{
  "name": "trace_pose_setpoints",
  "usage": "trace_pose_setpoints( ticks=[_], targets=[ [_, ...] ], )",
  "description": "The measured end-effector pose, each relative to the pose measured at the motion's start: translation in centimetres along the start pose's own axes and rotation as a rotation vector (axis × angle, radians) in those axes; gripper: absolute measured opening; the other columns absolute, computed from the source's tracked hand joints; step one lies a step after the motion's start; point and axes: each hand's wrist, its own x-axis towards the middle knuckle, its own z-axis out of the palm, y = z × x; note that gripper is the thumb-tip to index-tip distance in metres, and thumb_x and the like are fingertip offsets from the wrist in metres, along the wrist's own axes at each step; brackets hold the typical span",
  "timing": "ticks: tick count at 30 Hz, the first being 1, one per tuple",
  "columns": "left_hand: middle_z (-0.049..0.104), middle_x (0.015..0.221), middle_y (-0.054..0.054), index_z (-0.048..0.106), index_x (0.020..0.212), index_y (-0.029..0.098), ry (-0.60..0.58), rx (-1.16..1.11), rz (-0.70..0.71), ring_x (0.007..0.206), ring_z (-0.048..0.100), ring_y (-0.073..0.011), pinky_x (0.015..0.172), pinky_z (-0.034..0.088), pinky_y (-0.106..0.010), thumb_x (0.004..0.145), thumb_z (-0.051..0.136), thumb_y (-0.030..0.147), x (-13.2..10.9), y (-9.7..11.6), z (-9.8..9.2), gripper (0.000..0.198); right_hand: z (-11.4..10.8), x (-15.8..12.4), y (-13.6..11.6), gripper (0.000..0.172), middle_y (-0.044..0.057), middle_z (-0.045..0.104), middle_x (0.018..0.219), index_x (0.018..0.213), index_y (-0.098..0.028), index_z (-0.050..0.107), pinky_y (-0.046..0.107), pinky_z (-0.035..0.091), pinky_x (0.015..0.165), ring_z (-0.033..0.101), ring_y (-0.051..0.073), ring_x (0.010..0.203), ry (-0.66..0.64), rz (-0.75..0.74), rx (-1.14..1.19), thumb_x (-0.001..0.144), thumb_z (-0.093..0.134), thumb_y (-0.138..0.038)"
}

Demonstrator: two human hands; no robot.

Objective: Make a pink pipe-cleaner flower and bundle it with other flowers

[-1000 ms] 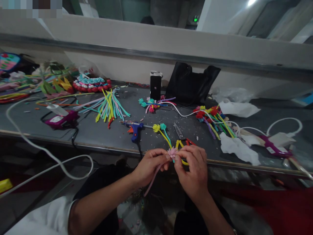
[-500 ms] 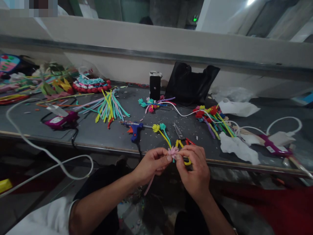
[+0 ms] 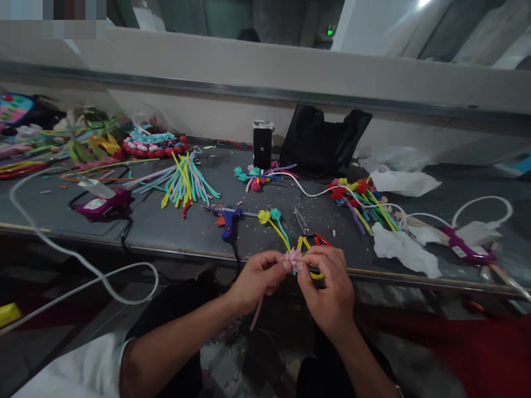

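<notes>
Both my hands meet in front of the table's near edge, pinching a small pink pipe-cleaner flower. My left hand is closed on the flower's pink stem, which hangs down below the fist. My right hand is closed with its fingertips on the flower head. Just behind them on the grey table lie a yellow and a teal pipe-cleaner flower and scissors with red and yellow handles.
A blue glue gun lies left of the flowers. A fan of loose pipe cleaners is further left, near a purple glue gun. Finished flower bunches, white tissue, a black bag and white cables lie around.
My hands have stayed together on the pink flower, with small finger shifts. The hanging stem has swung slightly toward the right.
</notes>
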Motion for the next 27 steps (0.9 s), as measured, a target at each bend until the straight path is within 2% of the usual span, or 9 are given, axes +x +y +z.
trace_pose_setpoints(
  ticks=[9, 16, 23, 27],
  targets=[
    [0.035, 0.051, 0.009, 0.06, 0.075, 0.014, 0.031, 0.057, 0.063, 0.044, 0.024, -0.0041, 0.042, 0.015, -0.021, 0.075, 0.071, 0.048, 0.0, -0.3, 0.3, 0.036, -0.1, -0.1, 0.2, 0.011, 0.004, 0.06, 0.09, 0.088, -0.021, 0.059, 0.041, 0.045, 0.083, 0.054, 0.021, 0.09, -0.031, -0.01, -0.007, 0.083, 0.057, -0.012],
    [0.035, 0.051, 0.009, 0.06, 0.074, 0.014, 0.036, 0.04, 0.059, 0.044, 0.024, -0.0041, 0.042, 0.015, -0.021, 0.075, 0.072, 0.048, 0.1, -0.5, 0.3, 0.036, -0.1, -0.3, 0.4, 0.007, 0.004, 0.061, 0.089, 0.087, -0.02, 0.06, 0.044, 0.043, 0.086, 0.055, 0.021, 0.091, -0.042, 0.007, -0.018, 0.086, 0.056, -0.015],
    [0.027, 0.052, 0.01, 0.059, 0.076, 0.014, -0.021, -0.063, -0.034, 0.044, 0.016, -0.0032, 0.042, 0.008, -0.02, 0.079, 0.069, 0.045, 0.1, 0.4, 0.1, 0.033, -0.6, -0.1, 0.5, 0.013, 0.004, 0.063, 0.094, 0.093, -0.022, 0.065, 0.038, 0.045, 0.084, 0.056, 0.019, 0.095, 0.006, 0.083, 0.051, 0.092, 0.052, -0.017],
    [0.023, 0.052, 0.01, 0.06, 0.078, 0.014, -0.057, -0.154, -0.068, 0.045, 0.011, -0.0036, 0.042, 0.007, -0.02, 0.08, 0.069, 0.041, 0.2, 0.7, -0.4, 0.029, -1.2, -0.1, 0.6, 0.011, 0.005, 0.061, 0.097, 0.095, -0.021, 0.064, 0.038, 0.046, 0.085, 0.057, 0.02, 0.096, -0.004, 0.027, 0.058, 0.088, 0.058, -0.016]
  ],
)
